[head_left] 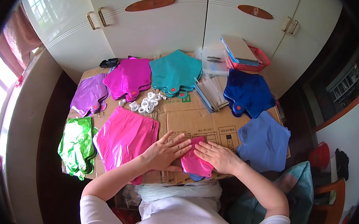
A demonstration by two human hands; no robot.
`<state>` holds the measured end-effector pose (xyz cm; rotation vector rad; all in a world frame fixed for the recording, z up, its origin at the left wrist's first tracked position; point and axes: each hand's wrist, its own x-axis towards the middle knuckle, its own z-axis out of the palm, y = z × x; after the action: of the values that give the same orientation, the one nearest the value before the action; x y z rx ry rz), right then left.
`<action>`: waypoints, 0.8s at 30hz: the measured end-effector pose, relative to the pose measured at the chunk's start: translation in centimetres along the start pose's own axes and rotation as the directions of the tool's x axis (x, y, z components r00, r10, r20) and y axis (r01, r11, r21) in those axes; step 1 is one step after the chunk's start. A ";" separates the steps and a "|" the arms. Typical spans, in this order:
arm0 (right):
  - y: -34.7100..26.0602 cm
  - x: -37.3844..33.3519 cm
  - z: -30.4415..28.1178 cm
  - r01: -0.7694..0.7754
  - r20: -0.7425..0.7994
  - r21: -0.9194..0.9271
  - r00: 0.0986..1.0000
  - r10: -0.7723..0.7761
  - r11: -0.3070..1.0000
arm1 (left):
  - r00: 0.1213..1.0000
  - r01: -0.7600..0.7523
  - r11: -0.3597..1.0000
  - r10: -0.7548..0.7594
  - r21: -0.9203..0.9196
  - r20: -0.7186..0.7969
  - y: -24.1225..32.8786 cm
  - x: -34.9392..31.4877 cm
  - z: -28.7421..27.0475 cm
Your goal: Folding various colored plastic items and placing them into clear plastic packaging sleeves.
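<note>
A pink foil piece, seemingly a folded flat foil balloon, lies at the near edge of the cardboard-covered table, with a bit of blue showing under its lower end. My left hand rests on its left side, fingers stretched out. From the right, my right hand lies flat across it, fingertips almost meeting the left ones. Both hands are open and press down without gripping. Left of them is a stack of larger pink foil balloons, partly under my left forearm. A pale blue foil stack lies beyond my right hand.
Around the cardboard lie green, lilac, magenta, teal and dark blue foil stacks. White ribbon coils, card strips and a red basket sit among them. A wooden chair stands right.
</note>
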<state>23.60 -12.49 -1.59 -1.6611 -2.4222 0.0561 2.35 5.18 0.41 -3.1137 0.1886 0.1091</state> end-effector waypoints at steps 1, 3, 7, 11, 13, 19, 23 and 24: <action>0.0 0.0 -0.1 -0.002 0.001 -0.002 1.000 0.002 1.000 | 0.999 -0.034 0.999 0.034 -0.002 0.003 0.3 -0.1 0.0; -0.2 0.0 -0.1 -0.006 0.002 -0.005 1.000 0.006 1.000 | 0.995 -0.100 0.995 0.100 -0.007 0.011 1.1 -0.7 0.1; -0.2 0.0 -0.2 0.000 0.051 -0.001 0.999 0.000 1.000 | 0.990 -0.109 0.990 0.100 -0.087 -0.103 2.9 -2.2 0.5; -2.1 0.1 -1.7 -0.031 0.191 0.038 0.981 0.024 0.999 | 0.988 -0.070 0.989 0.051 -0.132 -0.146 4.6 -3.0 -0.2; -3.6 0.0 -2.4 -0.039 0.326 -0.011 0.945 0.040 0.999 | 0.983 -0.060 0.998 0.053 -0.036 -0.174 5.8 -3.7 -0.1; -5.7 -2.5 0.3 0.033 0.038 -0.048 0.999 -0.031 0.998 | 0.900 -0.056 0.998 0.064 0.031 -0.432 8.8 -4.6 2.1; -5.4 -2.1 -2.3 0.049 -0.032 0.190 0.999 -0.044 0.980 | 0.816 -0.126 0.990 0.063 -0.071 -0.575 8.4 -4.6 0.6; -5.0 -1.7 -3.5 0.030 -0.028 0.309 0.999 -0.023 0.951 | 0.772 -0.133 0.971 -0.024 -0.199 -0.636 7.7 -4.2 0.7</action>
<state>20.26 -16.23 2.32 -1.4790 -2.2748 0.3889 -2.79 -1.94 -0.12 -3.2317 0.2906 -1.0142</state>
